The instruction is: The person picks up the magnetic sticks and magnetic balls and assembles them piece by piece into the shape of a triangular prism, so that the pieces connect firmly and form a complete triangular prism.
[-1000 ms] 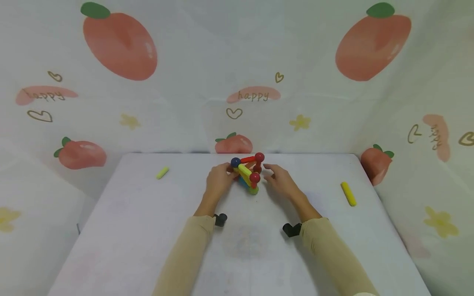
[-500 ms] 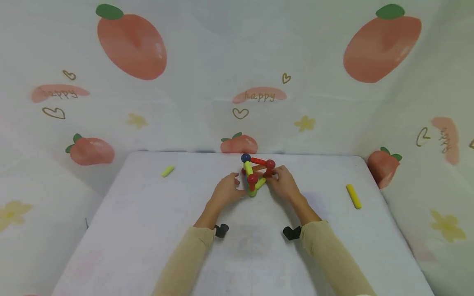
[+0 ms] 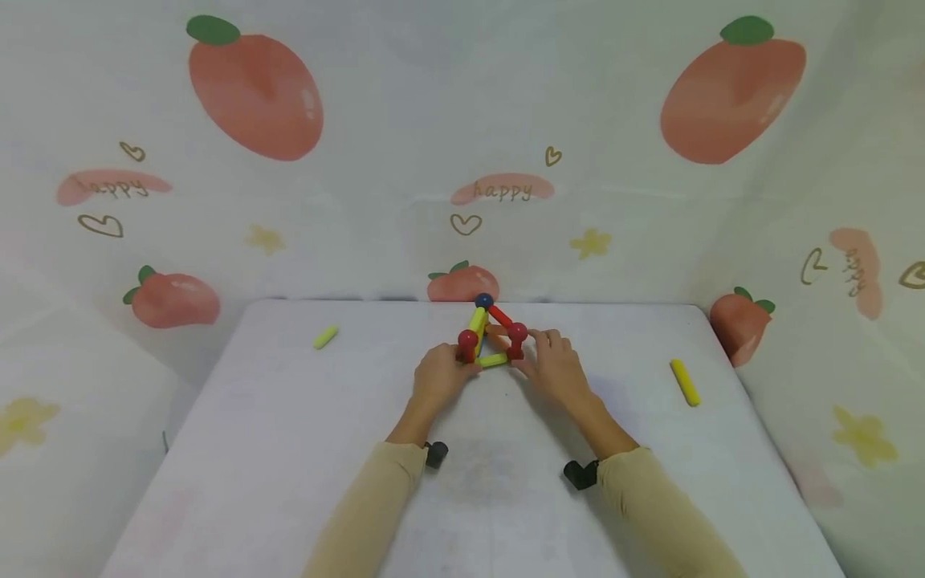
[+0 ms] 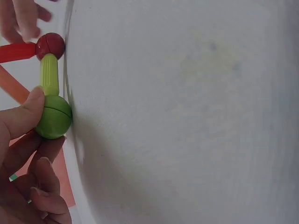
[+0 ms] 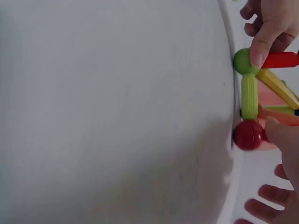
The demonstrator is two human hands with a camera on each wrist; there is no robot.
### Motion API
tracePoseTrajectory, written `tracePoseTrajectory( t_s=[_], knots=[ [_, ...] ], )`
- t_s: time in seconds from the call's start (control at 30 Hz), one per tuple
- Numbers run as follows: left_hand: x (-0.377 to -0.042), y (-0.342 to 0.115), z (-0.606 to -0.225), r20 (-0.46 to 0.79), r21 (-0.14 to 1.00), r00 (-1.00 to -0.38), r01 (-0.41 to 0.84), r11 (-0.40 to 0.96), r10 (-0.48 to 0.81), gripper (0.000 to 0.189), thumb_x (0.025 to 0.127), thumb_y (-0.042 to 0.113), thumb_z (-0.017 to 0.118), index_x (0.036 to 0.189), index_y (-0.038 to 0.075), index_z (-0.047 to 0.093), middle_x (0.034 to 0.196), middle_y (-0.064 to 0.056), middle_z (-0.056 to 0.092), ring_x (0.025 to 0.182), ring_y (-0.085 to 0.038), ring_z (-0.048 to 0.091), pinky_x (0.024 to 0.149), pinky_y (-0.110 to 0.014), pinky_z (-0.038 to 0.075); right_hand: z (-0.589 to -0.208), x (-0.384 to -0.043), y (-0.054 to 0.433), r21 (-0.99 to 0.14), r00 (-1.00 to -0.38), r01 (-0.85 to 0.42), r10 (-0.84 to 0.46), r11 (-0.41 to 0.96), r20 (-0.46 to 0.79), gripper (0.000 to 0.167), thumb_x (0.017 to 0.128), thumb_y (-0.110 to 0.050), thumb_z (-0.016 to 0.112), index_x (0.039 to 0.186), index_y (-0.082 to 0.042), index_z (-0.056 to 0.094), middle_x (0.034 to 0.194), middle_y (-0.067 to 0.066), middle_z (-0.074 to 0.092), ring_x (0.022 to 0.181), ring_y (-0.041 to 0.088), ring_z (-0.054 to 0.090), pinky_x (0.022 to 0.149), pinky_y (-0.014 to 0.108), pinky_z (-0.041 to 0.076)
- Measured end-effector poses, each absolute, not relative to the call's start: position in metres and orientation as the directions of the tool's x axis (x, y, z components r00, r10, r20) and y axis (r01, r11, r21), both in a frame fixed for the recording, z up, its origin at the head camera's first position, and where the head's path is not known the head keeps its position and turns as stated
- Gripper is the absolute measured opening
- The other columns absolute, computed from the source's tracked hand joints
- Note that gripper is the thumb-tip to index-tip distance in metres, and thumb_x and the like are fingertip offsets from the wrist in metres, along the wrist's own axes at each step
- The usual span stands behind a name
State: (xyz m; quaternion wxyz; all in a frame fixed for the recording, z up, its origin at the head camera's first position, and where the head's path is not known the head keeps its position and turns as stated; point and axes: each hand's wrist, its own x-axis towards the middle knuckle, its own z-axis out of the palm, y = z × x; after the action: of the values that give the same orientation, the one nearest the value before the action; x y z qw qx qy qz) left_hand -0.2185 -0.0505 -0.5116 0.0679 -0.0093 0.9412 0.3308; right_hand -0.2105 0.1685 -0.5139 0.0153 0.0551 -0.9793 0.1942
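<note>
A stick-and-ball building toy (image 3: 495, 361) stands at the back middle of the table, with coloured rods joined by balls. Its blue ball (image 3: 484, 300) is at the top rear, and two red balls are at the upper front corners. My left hand (image 3: 439, 377) pinches the lower green ball (image 4: 53, 116) between thumb and fingers. A yellow-green rod (image 5: 249, 95) links that ball to a lower red ball (image 5: 247, 135). By this red ball is my right hand (image 3: 560, 369), its thumb right at the ball's side and its other fingers spread away.
A short yellow-green rod (image 3: 326, 337) lies on the white table (image 3: 289, 449) at the back left. Toward the right edge lies a longer yellow rod (image 3: 685, 382). Behind the table hangs a white cloth (image 3: 376, 120) printed with peaches.
The toy has turned, its green ball moving left and its lower right red ball coming forward. My left hand has closed on the green ball; the right fingers have spread from the lower red ball.
</note>
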Motion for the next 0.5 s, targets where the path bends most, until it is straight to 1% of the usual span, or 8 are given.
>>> tracePoseTrajectory(
  t_s=[0.1, 0.2, 0.27, 0.37, 0.43, 0.5],
  knots=[
    [-0.219, -0.049, -0.511, -0.13, 0.614, -0.991, -0.056, 0.787, 0.031, 0.038, 0.085, 0.037, 0.082, 0.11, 0.009, 0.077, 0.097, -0.004, 0.078, 0.088, -0.019, 0.068, 0.08, -0.04, 0.057, -0.508, -0.205, 0.186, -0.282, -0.993, -0.117, -0.103, 0.952, 0.064, 0.081, 0.094, -0.049, 0.068, 0.156, -0.009, 0.035, 0.154, 0.024, 0.039, 0.14, 0.045, 0.039, 0.113, 0.065, 0.037],
    [-0.218, -0.048, -0.511, -0.113, 0.61, -0.993, -0.045, 0.791, 0.031, 0.036, 0.086, 0.037, 0.082, 0.107, 0.008, 0.078, 0.096, -0.004, 0.078, 0.086, -0.019, 0.068, 0.077, -0.039, 0.057, -0.506, -0.202, 0.21, -0.223, -0.992, -0.117, -0.104, 0.968, 0.07, 0.084, 0.096, -0.052, 0.061, 0.16, -0.01, 0.026, 0.164, 0.025, 0.024, 0.151, 0.051, 0.021, 0.12, 0.072, 0.018],
    [-0.217, -0.048, -0.511, -0.107, 0.611, -0.994, -0.043, 0.79, 0.029, 0.036, 0.086, 0.036, 0.082, 0.107, 0.008, 0.078, 0.095, -0.004, 0.078, 0.086, -0.02, 0.069, 0.076, -0.04, 0.057, -0.506, -0.2, 0.229, -0.206, -0.994, -0.103, -0.094, 0.973, 0.057, 0.086, 0.098, -0.056, 0.056, 0.162, -0.011, 0.02, 0.167, 0.026, 0.015, 0.154, 0.053, 0.01, 0.12, 0.075, 0.007],
    [-0.217, -0.048, -0.51, -0.109, 0.613, -0.994, -0.052, 0.789, 0.02, 0.037, 0.086, 0.036, 0.082, 0.107, 0.007, 0.078, 0.094, -0.004, 0.078, 0.085, -0.019, 0.068, 0.076, -0.039, 0.057, -0.509, -0.196, 0.258, -0.199, -0.998, -0.067, -0.062, 0.978, 0.034, 0.088, 0.1, -0.062, 0.048, 0.164, -0.011, 0.012, 0.169, 0.028, 0.004, 0.154, 0.055, 0.0, 0.117, 0.079, -0.004],
    [-0.217, -0.048, -0.51, -0.117, 0.613, -0.993, -0.06, 0.788, 0.016, 0.037, 0.086, 0.036, 0.082, 0.107, 0.007, 0.078, 0.093, -0.005, 0.078, 0.083, -0.019, 0.068, 0.075, -0.038, 0.057, -0.511, -0.192, 0.279, -0.188, -0.999, -0.036, -0.034, 0.981, 0.013, 0.09, 0.1, -0.066, 0.041, 0.164, -0.012, 0.008, 0.169, 0.029, -0.001, 0.154, 0.056, -0.003, 0.114, 0.08, -0.008],
    [-0.216, -0.048, -0.509, -0.122, 0.613, -0.992, -0.064, 0.787, 0.015, 0.036, 0.086, 0.036, 0.082, 0.107, 0.007, 0.077, 0.092, -0.005, 0.078, 0.081, -0.019, 0.067, 0.074, -0.038, 0.057, -0.515, -0.188, 0.299, -0.186, -1.0, -0.012, -0.012, 0.982, 0.001, 0.091, 0.1, -0.069, 0.037, 0.164, -0.011, 0.007, 0.168, 0.031, -0.002, 0.153, 0.058, -0.004, 0.112, 0.081, -0.01]
  ],
)
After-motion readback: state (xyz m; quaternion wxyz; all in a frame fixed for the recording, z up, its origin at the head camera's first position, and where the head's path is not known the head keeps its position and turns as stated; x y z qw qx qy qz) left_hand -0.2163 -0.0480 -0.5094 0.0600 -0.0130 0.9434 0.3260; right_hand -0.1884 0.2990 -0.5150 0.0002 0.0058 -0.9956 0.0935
